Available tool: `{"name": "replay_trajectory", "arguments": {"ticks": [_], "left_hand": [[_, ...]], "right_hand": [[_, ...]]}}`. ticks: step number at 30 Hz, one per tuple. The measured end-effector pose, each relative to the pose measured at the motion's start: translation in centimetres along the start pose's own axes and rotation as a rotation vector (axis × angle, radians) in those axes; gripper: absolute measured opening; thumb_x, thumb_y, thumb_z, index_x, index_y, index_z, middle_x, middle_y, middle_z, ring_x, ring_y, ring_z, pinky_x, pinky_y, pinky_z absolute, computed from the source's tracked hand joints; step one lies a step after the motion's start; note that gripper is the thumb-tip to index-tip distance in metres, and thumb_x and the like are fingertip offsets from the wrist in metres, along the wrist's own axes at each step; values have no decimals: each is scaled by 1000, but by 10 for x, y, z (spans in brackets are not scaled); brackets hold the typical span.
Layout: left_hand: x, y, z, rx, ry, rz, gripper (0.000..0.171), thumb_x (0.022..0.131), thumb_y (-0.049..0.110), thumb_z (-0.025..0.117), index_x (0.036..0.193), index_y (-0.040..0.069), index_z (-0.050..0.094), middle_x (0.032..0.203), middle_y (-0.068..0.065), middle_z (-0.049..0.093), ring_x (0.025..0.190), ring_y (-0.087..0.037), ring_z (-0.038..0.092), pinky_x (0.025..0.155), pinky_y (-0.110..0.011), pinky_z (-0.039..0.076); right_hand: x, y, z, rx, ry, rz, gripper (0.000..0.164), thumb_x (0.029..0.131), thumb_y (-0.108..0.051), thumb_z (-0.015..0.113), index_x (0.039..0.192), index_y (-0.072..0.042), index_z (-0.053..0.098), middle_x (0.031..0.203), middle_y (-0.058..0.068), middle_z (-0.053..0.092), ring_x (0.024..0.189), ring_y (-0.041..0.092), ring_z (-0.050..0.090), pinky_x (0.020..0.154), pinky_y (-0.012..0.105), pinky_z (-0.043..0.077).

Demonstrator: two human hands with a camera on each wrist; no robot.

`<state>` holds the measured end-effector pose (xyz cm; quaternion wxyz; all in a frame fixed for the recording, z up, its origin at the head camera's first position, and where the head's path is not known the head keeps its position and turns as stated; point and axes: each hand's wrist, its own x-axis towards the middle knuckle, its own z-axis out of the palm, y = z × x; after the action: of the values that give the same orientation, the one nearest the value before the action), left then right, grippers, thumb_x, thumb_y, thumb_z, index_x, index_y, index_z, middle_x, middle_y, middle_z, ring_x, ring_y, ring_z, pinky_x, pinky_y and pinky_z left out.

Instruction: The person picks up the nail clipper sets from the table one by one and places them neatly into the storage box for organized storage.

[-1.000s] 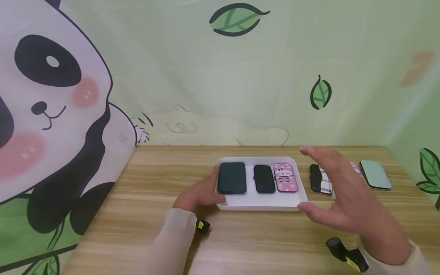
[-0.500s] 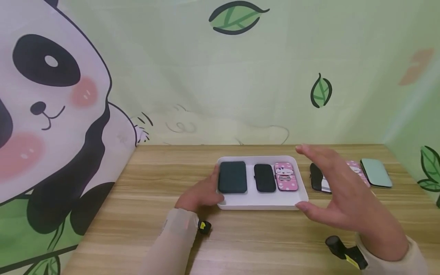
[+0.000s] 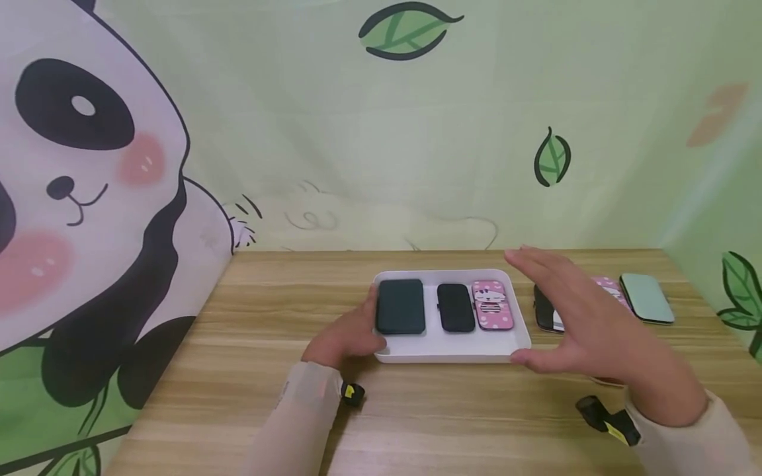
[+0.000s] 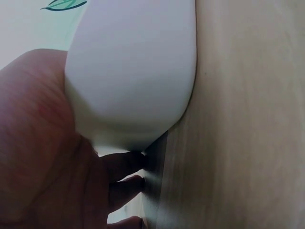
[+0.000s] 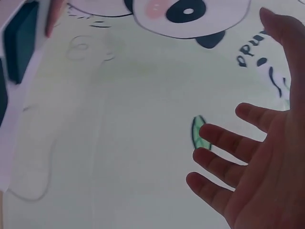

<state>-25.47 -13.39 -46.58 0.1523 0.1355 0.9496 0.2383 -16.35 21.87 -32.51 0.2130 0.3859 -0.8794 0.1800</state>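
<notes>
A white rectangular tray [image 3: 458, 347] lies on the wooden table in the head view. In it are a dark green squarish case [image 3: 401, 306], a small black case [image 3: 456, 308] and a pink case with a cat print [image 3: 493, 305]. My left hand [image 3: 345, 336] touches the tray's left end, thumb near the front corner and fingers along the side. The left wrist view shows those fingers against the tray's outer wall. Beside the tray's right end is my right hand [image 3: 595, 324], thumb and fingers spread wide, holding nothing. Whether its fingertips touch the rim cannot be told.
Right of the tray lie a black-and-white case [image 3: 544, 309], another pink case [image 3: 612, 289] and a mint-green case [image 3: 647, 298], the first two partly behind my right hand. Under the right wrist, the edge of some object [image 3: 607, 381] peeks out. A printed cloth [image 3: 333, 132] hangs behind the table.
My right hand has shifted slightly toward the tray's right end and turned a little. The left hand, the tray and the cases in it stay put; the head view drifts slightly.
</notes>
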Motion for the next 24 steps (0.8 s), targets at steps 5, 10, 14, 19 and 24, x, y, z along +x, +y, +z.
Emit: {"name": "replay_trajectory", "arguments": {"ticks": [5,10,14,19,24], "left_hand": [[0,2,-2,-11,6,-3,109,79,23,67,161,6,-3,163,-13,30,115,-24,52,103,-38,42],[-2,4,-2,-19,2,4,107,79,21,66,161,5,-2,162,-14,30,116,-24,51,105,-38,41],[-2,4,-2,-10,1,-3,106,81,23,66,161,4,-1,162,-15,30,117,-25,52,107,-41,41],[0,4,-1,-1,2,9,106,81,23,65,160,3,-2,163,-15,28,124,-24,50,114,-40,37],[3,1,2,-8,6,14,107,79,22,66,160,3,-2,163,-16,29,122,-24,51,112,-41,38]], "right_hand": [[-4,14,3,-30,-62,26,122,62,-61,87,158,-14,29,152,11,44,134,30,45,109,39,38],[-15,27,3,-33,-174,163,120,63,-62,87,159,-23,27,151,10,44,133,33,46,99,60,43],[-24,38,5,-67,-289,263,117,66,-77,75,159,-28,25,150,12,43,134,36,44,99,65,40],[-41,55,10,-76,-414,326,125,60,-85,71,159,-23,24,150,17,42,135,42,41,102,66,39],[-61,76,21,-62,-517,345,129,56,-73,84,156,-16,26,147,25,42,132,50,41,99,67,41]]}}
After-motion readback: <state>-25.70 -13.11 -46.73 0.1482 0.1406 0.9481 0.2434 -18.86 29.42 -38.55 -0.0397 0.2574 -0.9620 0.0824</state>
